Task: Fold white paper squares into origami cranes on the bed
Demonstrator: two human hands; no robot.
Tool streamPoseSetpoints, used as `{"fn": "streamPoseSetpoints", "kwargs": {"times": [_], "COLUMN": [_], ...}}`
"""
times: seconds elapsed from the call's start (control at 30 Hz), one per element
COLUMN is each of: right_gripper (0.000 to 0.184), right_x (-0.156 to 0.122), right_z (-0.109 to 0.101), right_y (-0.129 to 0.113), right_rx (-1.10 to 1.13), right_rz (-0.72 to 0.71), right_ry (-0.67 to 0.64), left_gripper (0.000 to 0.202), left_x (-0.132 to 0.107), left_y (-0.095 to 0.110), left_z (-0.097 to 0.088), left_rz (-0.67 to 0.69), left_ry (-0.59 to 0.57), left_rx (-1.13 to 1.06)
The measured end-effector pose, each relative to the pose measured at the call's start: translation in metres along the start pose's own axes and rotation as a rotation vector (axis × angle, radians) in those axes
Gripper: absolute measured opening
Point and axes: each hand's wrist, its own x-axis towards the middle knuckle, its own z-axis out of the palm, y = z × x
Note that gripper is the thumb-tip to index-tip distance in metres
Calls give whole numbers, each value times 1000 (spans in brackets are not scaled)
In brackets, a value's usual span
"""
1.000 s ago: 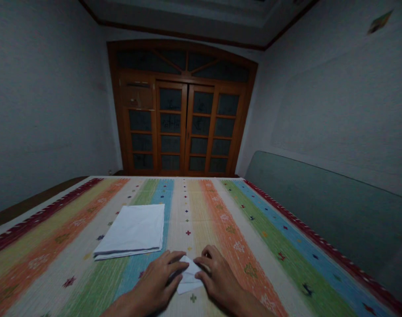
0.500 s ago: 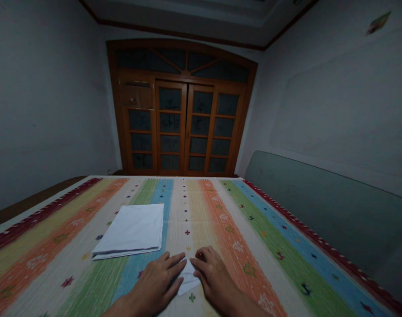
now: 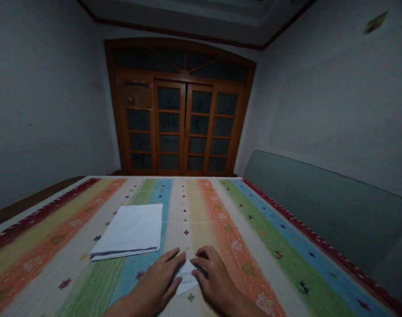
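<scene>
A small folded piece of white paper (image 3: 185,283) lies on the striped cloth (image 3: 253,229) near the front edge. My left hand (image 3: 158,284) rests flat on its left part, fingers stretched out and pressing down. My right hand (image 3: 212,279) is on its right part with the fingers curled, their tips pinching the paper's edge. Both hands cover most of the paper, so its shape is hidden. A stack of white paper sheets (image 3: 130,230) lies flat to the left, a little beyond my left hand.
The colourful striped cloth covers a wide surface that runs to a wooden double door (image 3: 184,130) at the back. A grey-green padded panel (image 3: 319,207) lines the right edge. Plain walls stand on both sides.
Both hands have shifted slightly left and closer together over the small paper, which shows less than before. The stack of sheets has not moved.
</scene>
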Motion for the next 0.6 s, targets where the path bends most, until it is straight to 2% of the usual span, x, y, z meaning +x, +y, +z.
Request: {"fn": "streamPoseSetpoints", "kwargs": {"times": [0.13,0.27,0.4,0.6], "right_gripper": [24,23,24,19], "right_x": [2,5,5,4], "right_z": [2,3,4,6], "right_y": [0,-2,-2,0], "right_rx": [66,94,106,92], "right_rz": [69,106,122,111], "right_ry": [29,44,42,62], "left_gripper": [59,39,25,26], "left_x": [1,5,6,1], "left_y": [6,14,18,9], "left_z": [-3,-12,-14,-7], "left_rz": [-49,6,-7,71], "left_ry": [13,1,23,81], "left_rx": [-61,-18,50,117]}}
